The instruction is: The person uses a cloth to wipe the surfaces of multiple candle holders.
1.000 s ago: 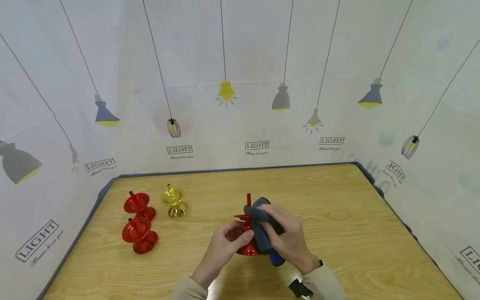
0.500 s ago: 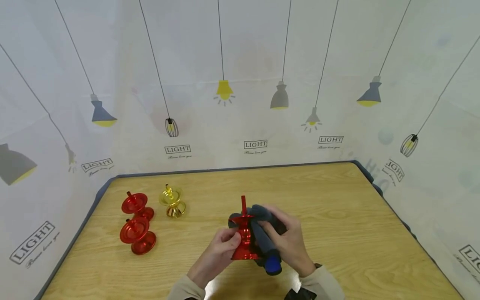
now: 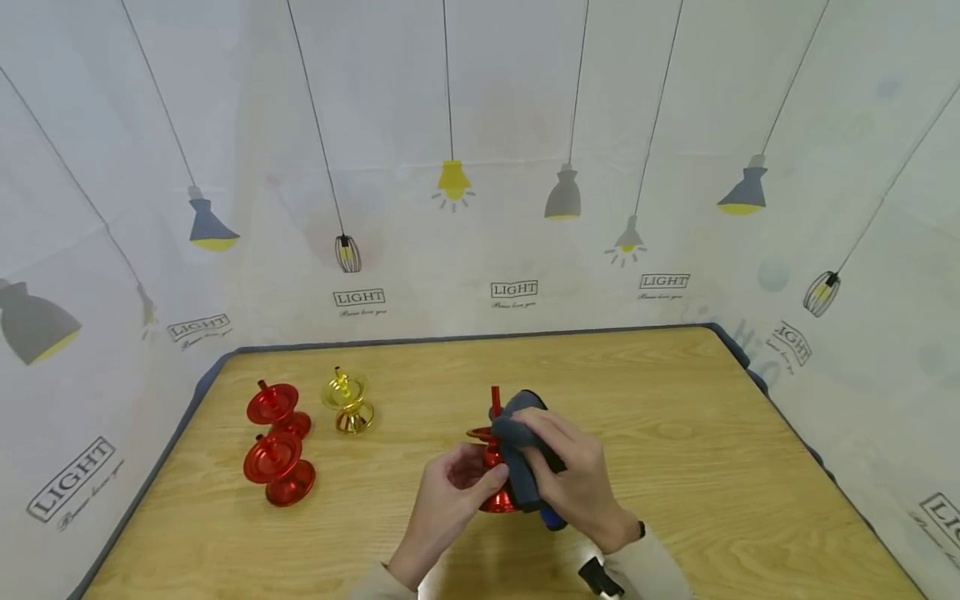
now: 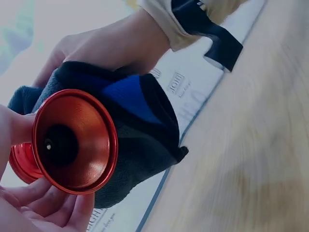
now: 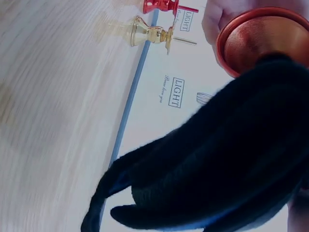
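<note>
My left hand [image 3: 448, 493] grips a shiny red metal candle holder [image 3: 492, 455] by its stem, thumb across the front. The holder has a flat dish, a thin upright tube and a flared foot. In the left wrist view its hollow underside [image 4: 94, 145] faces the camera. A dark grey-blue cloth [image 3: 522, 477] with a bright blue face is pinched in my right hand [image 3: 576, 467]. It lies folded against the holder's right side, covering part of dish and foot. In the right wrist view the cloth [image 5: 212, 159] hides most of my right hand.
Two more red candle holders [image 3: 291, 483] stand close together at the left of the wooden table [image 3: 675, 417]. A gold one [image 3: 355, 418] is just right of them. Behind the table's dark edge rises a white backdrop [image 3: 510, 242] printed with lamps.
Half a second ago the cloth reached round behind the dish and the holder sat slightly lower and further left. Cloth and holder have since shifted back up and right; both grips stay.
</note>
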Demonstrator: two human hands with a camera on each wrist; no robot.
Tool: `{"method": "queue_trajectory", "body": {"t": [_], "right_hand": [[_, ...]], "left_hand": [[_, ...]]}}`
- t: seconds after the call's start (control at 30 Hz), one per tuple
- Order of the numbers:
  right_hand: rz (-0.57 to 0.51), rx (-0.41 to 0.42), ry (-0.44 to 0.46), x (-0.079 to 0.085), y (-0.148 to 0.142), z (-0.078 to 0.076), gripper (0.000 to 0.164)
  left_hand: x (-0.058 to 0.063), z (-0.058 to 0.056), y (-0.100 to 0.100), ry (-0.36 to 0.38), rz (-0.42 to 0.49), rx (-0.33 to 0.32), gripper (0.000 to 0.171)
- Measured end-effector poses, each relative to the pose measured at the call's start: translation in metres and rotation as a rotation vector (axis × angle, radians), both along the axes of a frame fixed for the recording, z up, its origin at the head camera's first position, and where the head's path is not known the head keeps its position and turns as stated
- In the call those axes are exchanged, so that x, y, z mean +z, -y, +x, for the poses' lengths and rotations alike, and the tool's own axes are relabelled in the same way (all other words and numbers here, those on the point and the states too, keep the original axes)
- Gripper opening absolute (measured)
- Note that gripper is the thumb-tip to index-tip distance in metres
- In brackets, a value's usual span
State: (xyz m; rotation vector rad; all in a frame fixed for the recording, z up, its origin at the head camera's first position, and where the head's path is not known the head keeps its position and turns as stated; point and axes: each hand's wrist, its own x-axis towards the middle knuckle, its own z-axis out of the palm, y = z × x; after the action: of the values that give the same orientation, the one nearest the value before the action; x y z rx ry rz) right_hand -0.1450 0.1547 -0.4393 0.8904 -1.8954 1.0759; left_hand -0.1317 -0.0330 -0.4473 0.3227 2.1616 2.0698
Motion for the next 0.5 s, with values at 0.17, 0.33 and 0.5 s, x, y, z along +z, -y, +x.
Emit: {"method": "queue_trajectory", "body": {"t": [0.17, 0.33, 0.5], "right_hand": [[-0.007, 0.016, 0.004, 0.0026, 0.0003, 0.0026, 0.026], [-0.083, 0.080, 0.079, 0.0041, -0.0032, 0.0033, 0.031], [-0.182, 0.125, 0.213, 0.0015, -0.0071, 0.0024, 0.040]], "left_hand": [[0.0005, -0.0005, 0.0006, 0.041, 0.061, -0.016, 0.030], [-0.0033, -0.0019, 0.0057, 0.065, 0.155, -0.146, 0.041], [-0.0062, 0.0001, 0.0080, 0.074, 0.380, -0.286, 0.029]]}}
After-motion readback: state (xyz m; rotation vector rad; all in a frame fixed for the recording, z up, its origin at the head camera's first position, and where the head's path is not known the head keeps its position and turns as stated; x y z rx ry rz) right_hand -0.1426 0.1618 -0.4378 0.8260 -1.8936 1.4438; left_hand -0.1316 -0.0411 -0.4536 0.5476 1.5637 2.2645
